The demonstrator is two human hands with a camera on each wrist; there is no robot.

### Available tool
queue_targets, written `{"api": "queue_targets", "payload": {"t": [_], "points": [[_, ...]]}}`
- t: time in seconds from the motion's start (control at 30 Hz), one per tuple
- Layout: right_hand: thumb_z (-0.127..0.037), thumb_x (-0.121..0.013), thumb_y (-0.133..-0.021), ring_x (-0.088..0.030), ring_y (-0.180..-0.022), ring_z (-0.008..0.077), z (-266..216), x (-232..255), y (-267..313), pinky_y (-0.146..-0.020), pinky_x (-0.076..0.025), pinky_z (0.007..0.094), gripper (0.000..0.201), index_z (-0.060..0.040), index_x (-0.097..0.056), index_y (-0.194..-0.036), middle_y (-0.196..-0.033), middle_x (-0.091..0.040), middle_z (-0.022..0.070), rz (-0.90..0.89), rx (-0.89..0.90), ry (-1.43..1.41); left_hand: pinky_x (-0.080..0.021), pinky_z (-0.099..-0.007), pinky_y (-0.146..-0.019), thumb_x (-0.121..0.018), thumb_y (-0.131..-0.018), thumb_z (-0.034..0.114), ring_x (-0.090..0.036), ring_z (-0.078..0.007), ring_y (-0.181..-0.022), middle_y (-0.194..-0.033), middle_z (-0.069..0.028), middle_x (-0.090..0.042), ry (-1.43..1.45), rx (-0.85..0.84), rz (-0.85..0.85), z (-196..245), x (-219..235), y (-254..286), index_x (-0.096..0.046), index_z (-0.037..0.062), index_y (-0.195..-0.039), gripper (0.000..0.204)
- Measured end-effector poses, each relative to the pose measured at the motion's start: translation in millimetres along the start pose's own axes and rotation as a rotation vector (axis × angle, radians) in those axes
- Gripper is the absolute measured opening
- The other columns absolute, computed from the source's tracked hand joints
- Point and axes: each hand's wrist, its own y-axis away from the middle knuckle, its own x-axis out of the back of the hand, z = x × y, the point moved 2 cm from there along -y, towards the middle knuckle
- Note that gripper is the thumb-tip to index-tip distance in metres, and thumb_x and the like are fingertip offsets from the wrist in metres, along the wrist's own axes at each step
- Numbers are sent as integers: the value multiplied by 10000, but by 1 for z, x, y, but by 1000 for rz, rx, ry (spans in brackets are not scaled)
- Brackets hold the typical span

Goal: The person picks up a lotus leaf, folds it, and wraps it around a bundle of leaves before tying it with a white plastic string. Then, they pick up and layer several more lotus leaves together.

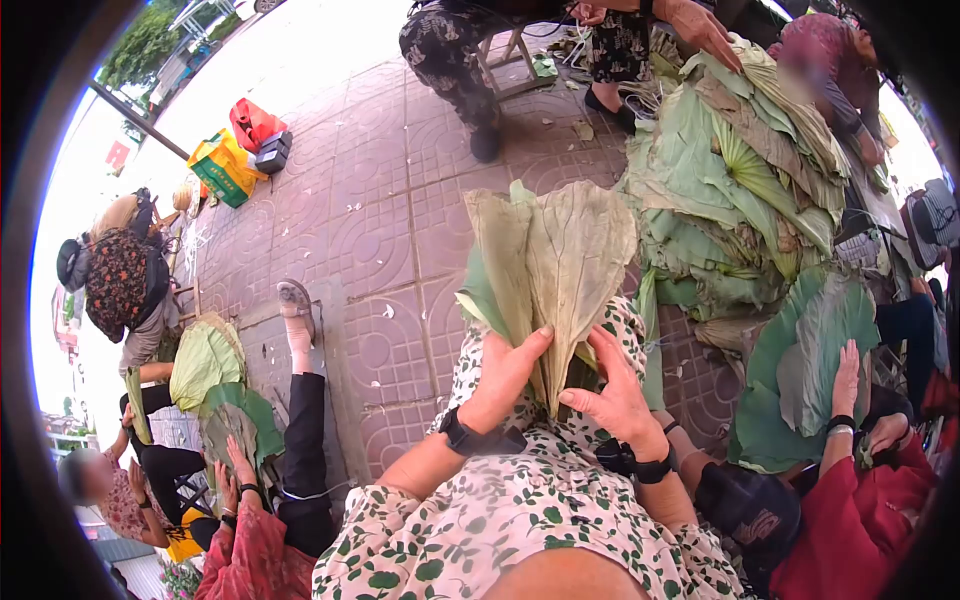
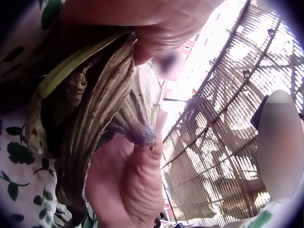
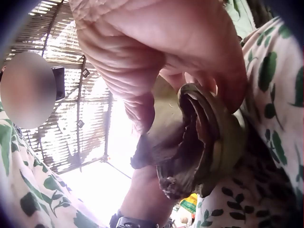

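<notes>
A folded bundle of dried, pale green-brown leaves (image 1: 575, 260) stands fanned out above the lap, its narrow end pointing toward the body. My left hand (image 1: 510, 375) grips its left side, thumb on the front. On the lower right side my right hand (image 1: 622, 398) holds the bundle, with the thumb near the narrow tip. The left wrist view shows the gathered, ribbed leaf ends (image 2: 102, 102) between both hands. In the right wrist view, curled leaf edges (image 3: 209, 137) lie under the right hand (image 3: 166, 42), its fingers around their far side.
A large leaf pile (image 1: 740, 190) rises at the right, beside a seated person. Other people sit on both sides with green leaves (image 1: 805, 360). A yellow bag (image 1: 222, 168) and a red bag (image 1: 254, 125) stand on the paving at upper left.
</notes>
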Motion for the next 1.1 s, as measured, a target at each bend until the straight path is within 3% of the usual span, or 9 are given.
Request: {"api": "queue_targets", "payload": {"t": [0.17, 0.37, 0.5, 0.63, 0.7, 0.83, 0.97, 1.03, 1.1], "points": [[-77, -629, -811, -441, -1218, 241, 13, -5, -8, -1019, -340, 332, 581, 32, -385, -1327, -1330, -430, 172, 129, -44, -453, -465, -318, -889, -572, -850, 76, -580, -192, -1011, -1142, -105, -584, 381, 122, 40, -6, 10, 1, -470, -31, -1228, 406], [-14, -562, -840, -468, -1189, 192, 0, -5, -16, -1001, -356, 296, 543, 25, -361, -1343, -1302, -472, 133, 276, 15, 20, -461, -371, -928, -509, -859, 91, -590, -239, -1018, -1136, -128, -596, 539, 217, -36, -18, 31, 4, -492, -32, -1209, 371], [-6, -558, -856, -524, -1116, 160, 6, -3, -12, -964, -392, 278, 479, 21, -407, -1309, -1211, -560, 97, 373, 3, -837, -436, -383, -956, -512, -906, 202, -532, -225, -1115, -1220, -84, -559, 551, 164, -145, -28, 51, 14, -472, 25, -1263, 400], [-7, -572, -856, -551, -1069, 170, 31, 0, 7, -940, -438, 303, 420, 9, -460, -1260, -1175, -573, 90, 490, -65, -1075, -455, -340, -908, -600, -856, 95, -520, -182, -1096, -1213, -63, -543, -195, -131, -159, -43, 77, 21, -493, 48, -1231, 393], [-15, -558, -874, -562, -1037, 160, 59, 2, 23, -911, -457, 300, 362, 6, -477, -1227, -1140, -584, 77, 502, -208, -993, -478, -367, -886, -582, -888, 163, -564, -211, -1044, -1171, -73, -582, 324, 351, 22, -40, 74, 17, -507, 61, -1222, 357], [-97, -544, -916, -590, -965, 140, 66, 19, 42, -838, -485, 284, 314, -2, -483, -1208, -1095, -597, 57, 505, -236, -871, -513, -313, -776, -626, -854, 120, -615, -185, -899, -1048, -71, -634, -28, 311, -58, 0, 77, 29, -537, 28, -1163, 334], [-151, -537, -933, -597, -924, 123, 59, 17, 39, -780, -502, 274, 300, -16, -497, -1198, -1065, -601, 37, 534, -200, -797, -468, -318, -861, -616, -832, 52, -590, -165, -924, -1024, -96, -619, -168, 45, 183, 12, 90, 28, -510, -16, -1196, 385], [-163, -519, -943, -607, -928, 138, 58, 15, 40, -775, -514, 292, 291, -22, -502, -1196, -1096, -600, 52, 545, -224, -825, -427, -343, -932, -609, -819, 18, -543, -166, -1058, -1142, -135, -573, -327, -459, 501, 33, 92, 31, -498, -21, -1212, 411], [-208, -498, -957, -616, -871, 118, 47, 14, 36, -721, -525, 275, 291, -18, -502, -1177, -1006, -623, 38, 581, -253, -982, -398, -365, -967, -612, -801, 11, -512, -190, -1118, -1191, -143, -546, -327, -599, 367, 47, 79, 38, -505, -15, -1207, 420]]}}
